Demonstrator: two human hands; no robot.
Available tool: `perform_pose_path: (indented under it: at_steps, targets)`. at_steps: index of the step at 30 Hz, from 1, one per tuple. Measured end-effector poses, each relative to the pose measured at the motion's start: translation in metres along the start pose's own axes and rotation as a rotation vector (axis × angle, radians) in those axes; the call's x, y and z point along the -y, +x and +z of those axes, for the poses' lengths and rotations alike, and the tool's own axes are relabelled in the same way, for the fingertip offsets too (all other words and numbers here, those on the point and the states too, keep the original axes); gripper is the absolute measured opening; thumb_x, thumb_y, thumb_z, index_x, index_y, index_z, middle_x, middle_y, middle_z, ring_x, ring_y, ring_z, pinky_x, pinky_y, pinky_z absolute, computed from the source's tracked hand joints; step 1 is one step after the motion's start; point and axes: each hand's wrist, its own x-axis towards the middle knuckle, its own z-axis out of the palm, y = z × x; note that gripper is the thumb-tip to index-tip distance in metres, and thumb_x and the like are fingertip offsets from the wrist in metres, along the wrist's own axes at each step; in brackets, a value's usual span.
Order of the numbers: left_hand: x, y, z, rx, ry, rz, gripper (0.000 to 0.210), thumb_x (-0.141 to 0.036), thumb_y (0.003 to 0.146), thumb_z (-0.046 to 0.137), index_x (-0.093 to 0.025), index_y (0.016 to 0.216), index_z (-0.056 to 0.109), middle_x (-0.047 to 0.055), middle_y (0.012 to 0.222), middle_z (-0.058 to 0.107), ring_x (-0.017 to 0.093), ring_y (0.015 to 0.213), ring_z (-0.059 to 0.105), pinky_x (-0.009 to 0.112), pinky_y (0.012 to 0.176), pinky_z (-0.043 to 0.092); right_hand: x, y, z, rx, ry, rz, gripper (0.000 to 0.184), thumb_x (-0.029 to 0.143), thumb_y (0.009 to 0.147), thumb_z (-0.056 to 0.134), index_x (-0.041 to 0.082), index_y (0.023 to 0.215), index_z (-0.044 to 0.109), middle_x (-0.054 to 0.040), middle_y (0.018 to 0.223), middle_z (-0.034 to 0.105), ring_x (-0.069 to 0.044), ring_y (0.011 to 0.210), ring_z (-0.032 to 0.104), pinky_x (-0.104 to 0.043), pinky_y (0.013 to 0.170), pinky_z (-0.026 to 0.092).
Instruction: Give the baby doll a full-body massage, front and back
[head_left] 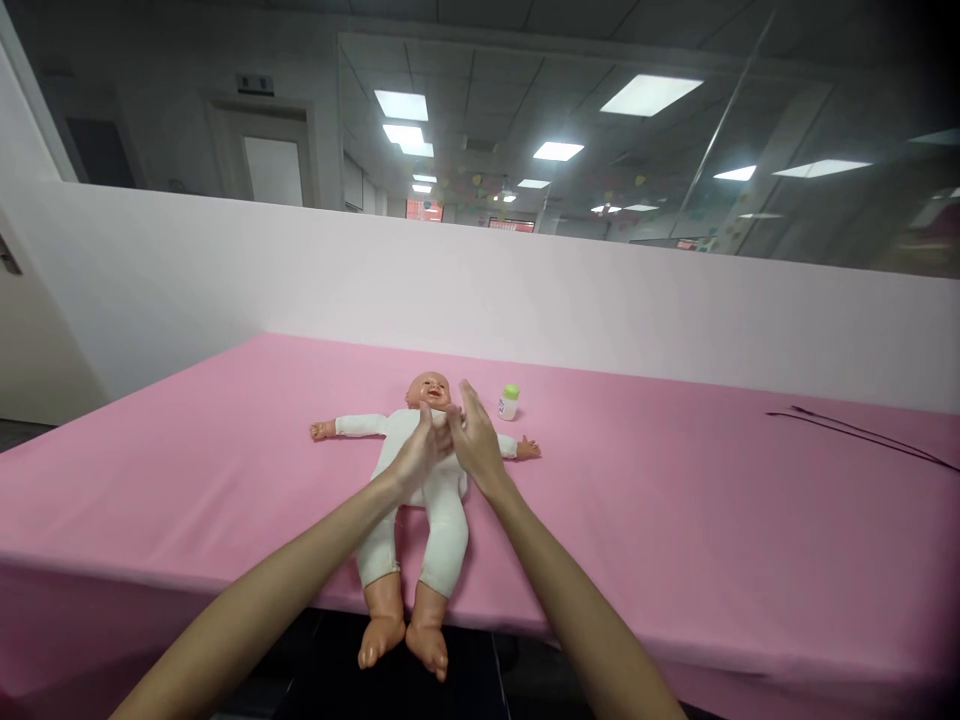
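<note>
A baby doll [409,440] in a white cloth body lies on its back, its feet past the table's front edge. Above its chest, my left hand [421,452] and my right hand [478,440] are brought close together, palms facing. The right hand's fingers are stretched out and point up and away. My left thumb is raised; the left fingers reach toward the right palm, slightly blurred and partly hidden. No object shows between the hands. A small clear bottle [509,404] with a green cap stands upright beside the doll's head, beyond my right hand.
A pink cloth [675,520] covers the table. Thin dark cords [862,433] lie at the far right. A low white wall [450,280] runs along the back, with glass above it. At the left edge is a door [30,330].
</note>
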Motion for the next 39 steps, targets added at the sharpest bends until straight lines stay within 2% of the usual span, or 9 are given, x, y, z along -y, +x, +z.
perform_pose_path:
  at_steps: [4, 8, 14, 17, 22, 27, 34, 36, 39]
  targets:
    - [-0.001, 0.024, -0.047, -0.223, 0.653, 0.34, 0.063, -0.067, 0.102, 0.039, -0.019, 0.121, 0.074, 0.014, 0.141, 0.066, 0.029, 0.142, 0.05, 0.044, 0.125, 0.027, -0.057, -0.003, 0.005, 0.082, -0.101, 0.173, 0.083, 0.068, 0.104, 0.026, 0.005, 0.157, 0.039, -0.0231, 0.164, 0.037, -0.031, 0.155, 0.032, -0.051, 0.127, 0.023]
    - [0.021, 0.039, -0.095, -0.215, 1.171, 0.132, 0.068, -0.056, 0.108, 0.017, -0.016, 0.137, 0.062, 0.016, 0.147, 0.061, 0.027, 0.141, 0.052, 0.043, 0.121, 0.031, -0.088, -0.02, 0.014, 0.298, -0.249, 0.102, 0.063, 0.054, 0.109, 0.027, 0.01, 0.146, 0.051, -0.0209, 0.151, 0.054, -0.029, 0.144, 0.047, -0.048, 0.123, 0.028]
    - [0.033, 0.024, -0.153, -0.189, 1.547, -0.016, 0.059, -0.051, 0.104, 0.037, -0.013, 0.146, 0.054, 0.02, 0.158, 0.048, 0.038, 0.152, 0.034, 0.059, 0.125, 0.012, -0.101, -0.028, -0.006, 0.317, -0.576, 0.08, 0.056, 0.048, 0.108, 0.037, 0.003, 0.135, 0.058, -0.0263, 0.145, 0.057, -0.036, 0.139, 0.049, -0.049, 0.121, 0.026]
    - [0.024, 0.014, -0.17, -0.26, 1.81, -0.056, 0.063, -0.053, 0.104, 0.037, -0.011, 0.149, 0.05, 0.023, 0.162, 0.042, 0.041, 0.153, 0.031, 0.061, 0.123, 0.014, -0.105, -0.026, -0.021, 0.32, -0.671, 0.116, 0.057, 0.05, 0.108, 0.036, 0.005, 0.132, 0.062, -0.0266, 0.143, 0.059, -0.039, 0.14, 0.048, -0.053, 0.12, 0.025]
    - [0.02, 0.027, -0.152, -0.248, 1.694, 0.015, 0.065, -0.053, 0.107, 0.027, -0.013, 0.153, 0.046, 0.023, 0.162, 0.041, 0.036, 0.155, 0.029, 0.056, 0.125, 0.013, -0.088, -0.013, -0.01, 0.274, -0.495, 0.134, 0.072, 0.057, 0.107, 0.031, 0.002, 0.152, 0.043, -0.0269, 0.16, 0.041, -0.036, 0.152, 0.034, -0.05, 0.122, 0.025]
    - [0.035, 0.044, -0.127, -0.097, 1.495, -0.051, 0.071, -0.059, 0.106, 0.019, -0.016, 0.16, 0.035, 0.019, 0.167, 0.033, 0.034, 0.156, 0.027, 0.057, 0.123, 0.021, -0.068, -0.006, 0.015, 0.341, -0.337, 0.068, 0.063, 0.057, 0.109, 0.024, 0.012, 0.14, 0.056, -0.019, 0.144, 0.061, -0.03, 0.135, 0.054, -0.045, 0.116, 0.035]
    - [0.024, 0.014, -0.178, -0.115, 1.827, -0.047, 0.062, -0.052, 0.105, 0.03, -0.015, 0.151, 0.049, 0.018, 0.166, 0.037, 0.038, 0.156, 0.026, 0.059, 0.124, 0.011, -0.103, -0.024, -0.02, 0.347, -0.645, 0.086, 0.045, 0.04, 0.11, 0.032, 0.012, 0.128, 0.063, -0.0212, 0.143, 0.06, -0.035, 0.138, 0.047, -0.056, 0.12, 0.021]
    - [0.014, 0.009, -0.191, -0.142, 1.891, -0.043, 0.058, -0.05, 0.104, 0.031, -0.018, 0.146, 0.054, 0.018, 0.163, 0.041, 0.038, 0.153, 0.03, 0.063, 0.122, 0.013, -0.108, -0.024, -0.037, 0.314, -0.675, 0.085, 0.045, 0.036, 0.11, 0.029, 0.014, 0.13, 0.063, -0.02, 0.144, 0.059, -0.034, 0.138, 0.046, -0.055, 0.119, 0.024]
    - [-0.002, 0.007, -0.212, -0.307, 1.871, -0.098, 0.059, -0.053, 0.101, 0.034, -0.018, 0.144, 0.055, 0.02, 0.158, 0.048, 0.04, 0.148, 0.037, 0.064, 0.119, 0.02, -0.116, -0.021, -0.062, 0.132, -0.638, 0.343, 0.048, 0.039, 0.107, 0.036, 0.005, 0.13, 0.062, -0.0275, 0.137, 0.059, -0.038, 0.132, 0.049, -0.052, 0.111, 0.035]
